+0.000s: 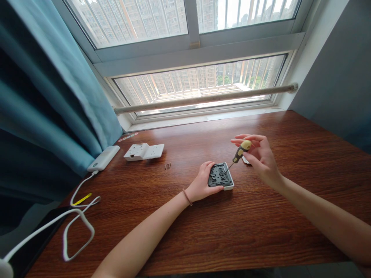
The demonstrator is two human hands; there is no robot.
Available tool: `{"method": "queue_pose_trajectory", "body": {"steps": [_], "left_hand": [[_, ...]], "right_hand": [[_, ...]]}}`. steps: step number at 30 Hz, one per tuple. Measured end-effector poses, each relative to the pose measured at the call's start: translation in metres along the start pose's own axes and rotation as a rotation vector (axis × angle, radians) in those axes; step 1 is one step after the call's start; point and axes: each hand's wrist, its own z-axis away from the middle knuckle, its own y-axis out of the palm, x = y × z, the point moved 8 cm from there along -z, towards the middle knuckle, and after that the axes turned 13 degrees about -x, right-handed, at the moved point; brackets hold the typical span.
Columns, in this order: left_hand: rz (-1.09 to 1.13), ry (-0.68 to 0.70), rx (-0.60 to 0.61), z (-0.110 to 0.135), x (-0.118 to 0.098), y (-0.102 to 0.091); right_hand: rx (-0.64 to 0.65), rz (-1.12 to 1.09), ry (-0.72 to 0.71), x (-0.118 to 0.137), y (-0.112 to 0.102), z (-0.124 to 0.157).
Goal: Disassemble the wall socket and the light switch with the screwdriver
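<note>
Switch module (220, 177), open tabletop (261, 224) around; left grip (201, 186) clasping edge, right grip (261, 156) pinching screwdriver (240, 152).

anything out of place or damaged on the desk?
Nothing damaged or spilled. Only oddity: loose screws lie bare on the table, apart from the switch module that the left hand grips; they could roll. The right hand holds the screwdriver.

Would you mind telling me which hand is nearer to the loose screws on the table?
Left. The left hand grips the switch module just right of the screws; the right hand, holding the screwdriver, is farther right, beyond the module.
</note>
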Motion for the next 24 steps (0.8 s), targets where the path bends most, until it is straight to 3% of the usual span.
{"method": "queue_pose_trajectory", "body": {"steps": [6,12,20,24], "left_hand": [[-0.003,0.001,0.000,0.000,0.000,0.000],[-0.007,0.013,-0.006,-0.001,-0.001,-0.001],[-0.006,-0.002,-0.001,0.000,0.000,0.000],[-0.007,0.004,0.000,0.000,-0.002,0.000]], "right_hand": [[-0.172,0.312,-0.102,-0.006,-0.019,-0.003],[-0.050,0.166,-0.033,-0.003,-0.008,-0.001],[-0.176,0.336,-0.113,-0.009,-0.020,-0.003],[-0.051,0.144,-0.010,-0.011,-0.008,-0.002]]}}
